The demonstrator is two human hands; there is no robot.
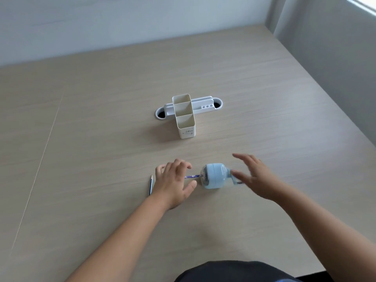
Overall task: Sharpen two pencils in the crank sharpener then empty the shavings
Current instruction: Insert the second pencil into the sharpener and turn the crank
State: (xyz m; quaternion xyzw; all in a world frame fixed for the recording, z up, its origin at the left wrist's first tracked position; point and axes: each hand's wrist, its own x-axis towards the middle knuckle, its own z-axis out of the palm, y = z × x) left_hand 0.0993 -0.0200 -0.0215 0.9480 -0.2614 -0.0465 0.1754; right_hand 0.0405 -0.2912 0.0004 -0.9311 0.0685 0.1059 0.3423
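While one pencil sits in the sharpener and a second lies loose, the step in hand reads as sharpening the first of the two pencils.

Item 1. Crank sharpener (214, 176): pale blue, resting on the bench (101, 139) near the middle of its near edge. Its long axis runs left to right, mouth to the left, crank handle (237, 179) to the right.

Item 2. Patterned pencil (193, 176): lodged in the sharpener mouth, lying roughly level, long axis left to right, working end pointing right into the sharpener; the free end is hidden under the left hand.

Item 3. Blue pencil (150, 185): flat on the bench just left of the left hand, long axis running near to far, tip pointing toward the far edge. Whether it is already sharpened is too small to tell.

Item 4. Left hand (175, 183): fingers curled loosely over the patterned pencil; whether it actually pinches the shaft cannot be told.

Item 5. Right hand (254, 176): blurred, fingers spread, holding nothing, just at the crank handle.

Item 6. Cream pencil holder (185, 117): upright toward the bench centre, its compartments empty, against a white cable tray (203, 107).

Next move, as judged: the right hand must close on the crank and turn it while the left steadies the pencil or body. Shavings remain to be emptied.
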